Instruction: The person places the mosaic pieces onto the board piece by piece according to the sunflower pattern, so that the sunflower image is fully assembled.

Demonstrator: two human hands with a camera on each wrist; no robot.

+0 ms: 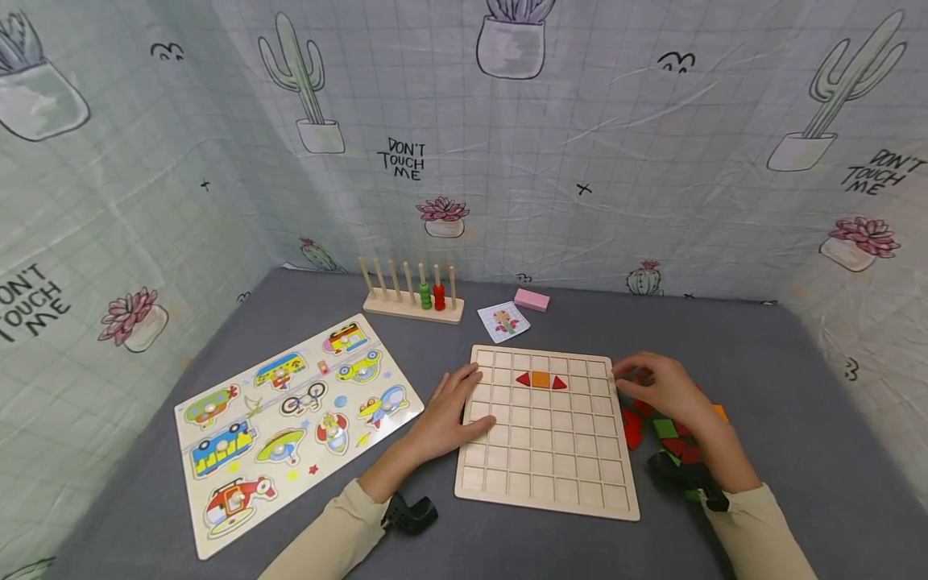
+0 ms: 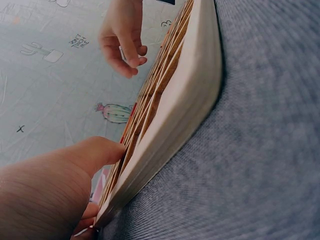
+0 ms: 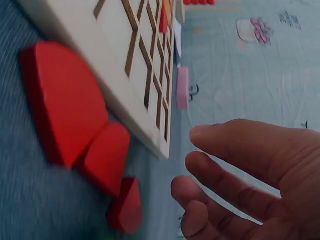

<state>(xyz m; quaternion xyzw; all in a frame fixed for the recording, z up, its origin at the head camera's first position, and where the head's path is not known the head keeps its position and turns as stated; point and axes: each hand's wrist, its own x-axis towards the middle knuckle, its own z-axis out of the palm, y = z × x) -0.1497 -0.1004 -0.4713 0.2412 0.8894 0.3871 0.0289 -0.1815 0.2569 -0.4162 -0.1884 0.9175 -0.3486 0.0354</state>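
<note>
Board (image 1: 547, 447) sits mid-scene on the desk (image 1: 580, 556), gridded face up, right of the puzzle (image 1: 199, 491). Left hand (image 1: 445, 415) rests on its left edge: fingers extended and spread, thumb on the grid, the others along the side toward the far left corner. It touches the board without curling round it.

Right hand (image 1: 656, 387) is at the board's far right corner, raised over the desk. Fingers loosely bent, thumb apart from them in the right wrist view. Looks like nothing is in them, though the fingertips are small in the head view, so can't fully rule out a tiny piece.

On the board, near its far edge: orange square (image 1: 540, 379) with a red triangle on each side, left one (image 1: 524, 379) and right one (image 1: 559, 383), all in one row.

Pile (image 1: 664, 428) of red, green and orange pieces lies right of the board, partly hidden by the right hand and wrist. A large red piece (image 3: 70, 105) is just beside the board's right edge.

Far side: peg rack (image 1: 391, 303) with green and red beads, then a picture card (image 1: 503, 321), then a pink block (image 1: 532, 300) to its right.
</note>
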